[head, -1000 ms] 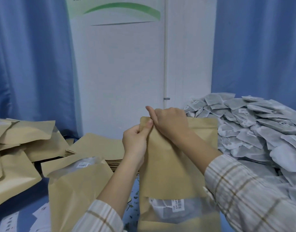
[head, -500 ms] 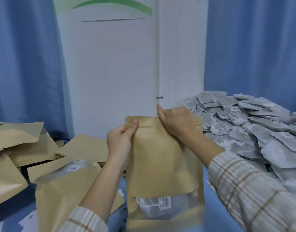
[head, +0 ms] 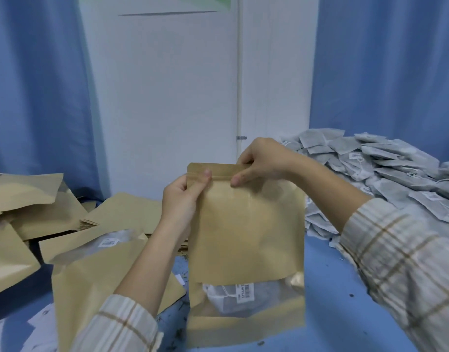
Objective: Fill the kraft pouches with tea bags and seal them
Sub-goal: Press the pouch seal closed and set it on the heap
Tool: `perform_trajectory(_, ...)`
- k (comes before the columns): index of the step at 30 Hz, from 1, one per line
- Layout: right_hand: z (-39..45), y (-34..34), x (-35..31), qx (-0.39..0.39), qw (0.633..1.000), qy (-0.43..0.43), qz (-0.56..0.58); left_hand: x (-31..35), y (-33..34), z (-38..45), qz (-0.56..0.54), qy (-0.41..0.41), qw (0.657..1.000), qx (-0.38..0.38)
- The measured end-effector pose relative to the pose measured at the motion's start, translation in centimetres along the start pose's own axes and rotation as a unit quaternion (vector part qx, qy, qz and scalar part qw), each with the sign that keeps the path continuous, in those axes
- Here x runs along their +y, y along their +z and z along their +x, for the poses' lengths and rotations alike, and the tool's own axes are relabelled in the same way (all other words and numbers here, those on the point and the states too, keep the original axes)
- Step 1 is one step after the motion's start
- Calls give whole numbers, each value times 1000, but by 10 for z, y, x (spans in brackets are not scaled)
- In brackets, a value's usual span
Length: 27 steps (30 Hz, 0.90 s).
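Note:
A kraft pouch (head: 246, 232) stands upright in the middle of the blue table, with a tea bag and its barcode label showing through the clear window (head: 241, 297) near the bottom. My left hand (head: 182, 199) pinches the pouch's top left corner, thumb on the front. My right hand (head: 261, 161) pinches the top strip further right, thumb in front and fingers behind. A big heap of grey tea bags (head: 386, 174) lies to the right.
Another filled kraft pouch (head: 91, 273) leans at the lower left. A stack of flat pouches (head: 121, 212) and loose kraft pouches (head: 20, 199) lie at the left. Blue curtains and a white panel stand behind. Bare blue table surface (head: 327, 288) shows at the right front.
My right hand has slid to the right along the pouch's top strip, away from my left hand. The camera view has shifted slightly.

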State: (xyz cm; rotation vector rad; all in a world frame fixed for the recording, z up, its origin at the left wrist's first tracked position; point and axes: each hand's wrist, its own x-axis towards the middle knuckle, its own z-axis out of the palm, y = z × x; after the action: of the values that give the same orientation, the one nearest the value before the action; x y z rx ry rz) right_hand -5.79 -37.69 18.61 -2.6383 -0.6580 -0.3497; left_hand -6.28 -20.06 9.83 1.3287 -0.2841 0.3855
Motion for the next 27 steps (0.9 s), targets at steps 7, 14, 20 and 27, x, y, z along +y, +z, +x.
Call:
perform_trajectory(7,5,-7,-8,-22,998,62,-22,1,4,-5,-6,13,1000,5)
perform_trajectory(14,-1,-4,-17,-30,999,32,27,0,6,-4,29,30,998,36)
perform_trajectory(20,8,5,-31,36,999,2,-8,1,9,-3,123,72,986,91)
perform_trajectory(27,2,6,-24,11,996,-35,-85,1,-3,-2,45,13,995,83)
